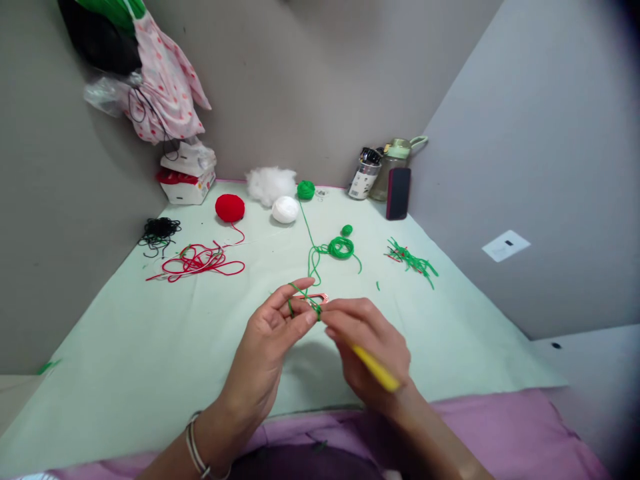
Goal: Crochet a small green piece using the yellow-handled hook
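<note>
Green yarn piece (319,311) pinched in left hand (273,333); yellow tool (375,367) gripped in right hand (371,333), slanted toward 4 o'clock. On tabletop (175,333), green ball (306,190) set at hands' 12 o'clock, red ball (230,208) at 11.

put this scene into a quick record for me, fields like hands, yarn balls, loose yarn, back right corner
left hand: green yarn strung over fingers, pinched near thumb tip
right hand: gripping yellow-handled tool, tip unclear
yarn balls: red, white, green
loose yarn: black tangle and red tangle at left, green coil near middle, green clippings at right
stuffing: white fluff behind white ball
back right: labelled can, water bottle, phone standing upright
</note>
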{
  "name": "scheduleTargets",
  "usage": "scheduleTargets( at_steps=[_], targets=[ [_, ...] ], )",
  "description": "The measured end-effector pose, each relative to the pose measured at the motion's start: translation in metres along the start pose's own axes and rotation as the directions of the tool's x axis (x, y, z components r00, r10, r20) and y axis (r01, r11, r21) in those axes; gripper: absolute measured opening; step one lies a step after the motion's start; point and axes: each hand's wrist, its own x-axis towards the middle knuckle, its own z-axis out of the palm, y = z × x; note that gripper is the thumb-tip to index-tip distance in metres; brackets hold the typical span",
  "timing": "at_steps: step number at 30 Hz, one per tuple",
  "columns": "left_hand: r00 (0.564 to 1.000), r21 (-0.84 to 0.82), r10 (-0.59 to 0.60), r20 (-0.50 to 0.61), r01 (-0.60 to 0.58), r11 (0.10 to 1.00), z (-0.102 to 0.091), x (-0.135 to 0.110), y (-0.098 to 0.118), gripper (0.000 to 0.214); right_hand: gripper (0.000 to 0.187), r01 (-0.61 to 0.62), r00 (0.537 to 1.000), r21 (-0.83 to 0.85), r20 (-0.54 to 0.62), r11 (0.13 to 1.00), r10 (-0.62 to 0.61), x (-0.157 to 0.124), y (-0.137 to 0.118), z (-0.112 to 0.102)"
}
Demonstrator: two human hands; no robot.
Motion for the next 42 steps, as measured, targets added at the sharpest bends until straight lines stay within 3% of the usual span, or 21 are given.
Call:
scheduleTargets(
  at_steps=[2,3,6,8,10,13,16,19,21,22,24,27,29,32,38,40,42],
  targets=[
    [0.997,-0.071,-0.077,0.019,0.079,0.994,0.0,0.001,-0.001,0.043,0.035,0.062,0.998,-0.12,0.003,0.991,-0.062,-0.004,0.0,0.002],
    [0.992,-0.106,-0.119,0.034,0.122,0.987,-0.001,0.001,-0.001,0.043,0.036,0.043,0.999,-0.104,-0.025,0.994,-0.046,-0.005,0.0,0.003],
    [0.983,-0.151,-0.171,0.06,0.178,0.972,-0.003,0.002,-0.001,0.041,0.027,-0.123,0.982,0.191,-0.118,0.974,0.148,-0.001,0.001,0.003],
    [0.99,-0.123,-0.135,0.051,0.14,0.982,-0.004,0.002,0.0,0.039,0.022,-0.213,0.953,0.412,-0.11,0.886,0.281,0.005,0.001,0.002],
    [0.996,-0.06,-0.078,0.05,0.081,0.995,-0.003,0.001,-0.001,0.033,0.019,-0.258,0.939,0.507,-0.068,0.823,0.337,0.01,0.001,0.003],
    [0.999,0.037,-0.001,0.053,-0.001,0.999,-0.001,-0.001,-0.004,0.026,0.016,-0.268,0.945,0.475,-0.038,0.838,0.324,0.011,0.0,0.005],
    [0.999,0.058,0.035,0.017,-0.035,0.998,0.001,-0.001,-0.008,0.033,0.021,-0.229,0.961,0.367,-0.065,0.902,0.27,0.004,0.0,0.009],
    [0.999,-0.038,-0.028,0.018,0.029,0.999,0.001,0.001,-0.009,0.039,0.033,-0.096,0.99,0.114,-0.09,0.989,0.107,-0.006,0.0,0.012],
    [0.993,-0.127,-0.104,0.05,0.11,0.986,0.0,0.002,-0.008,0.036,0.038,-0.018,0.995,0.012,-0.096,1.0,0.019,-0.008,0.002,0.011],
    [0.989,-0.163,-0.138,0.06,0.146,0.976,-0.001,0.003,-0.007,0.033,0.038,-0.027,0.994,0.035,-0.109,0.999,0.031,-0.007,0.003,0.01],
    [0.984,-0.203,-0.169,0.055,0.177,0.963,-0.002,0.005,-0.004,0.03,0.031,-0.159,0.971,0.217,-0.14,0.963,0.192,-0.003,0.005,0.006],
    [0.99,-0.168,-0.135,0.031,0.138,0.976,-0.004,0.006,0.0,0.032,0.02,-0.302,0.915,0.517,-0.079,0.801,0.396,0.006,0.007,0.002],
    [0.997,-0.086,-0.079,0.023,0.081,0.993,-0.004,0.005,0.0,0.035,0.017,-0.318,0.915,0.59,-0.014,0.742,0.403,0.01,0.006,0.003],
    [1.0,0.042,-0.009,0.017,0.009,0.999,-0.002,0.002,-0.001,0.034,0.014,-0.333,0.919,0.572,0.019,0.75,0.394,0.011,0.006,0.005],
    [0.993,0.056,-0.075,0.089,0.07,0.996,-0.006,0.001,0.001,0.04,0.018,-0.399,0.887,0.657,0.1,0.64,0.451,0.008,0.01,0.001],
    [0.994,0.074,-0.072,0.087,0.065,0.995,-0.007,0.002,0.002,0.04,0.021,-0.394,0.895,0.616,0.091,0.682,0.436,0.008,0.009,-0.001],
    [0.998,0.094,-0.04,0.054,0.035,0.995,-0.007,0.001,0.001,0.038,0.02,-0.321,0.938,0.472,0.039,0.821,0.344,0.006,0.006,-0.002]
  ],
)
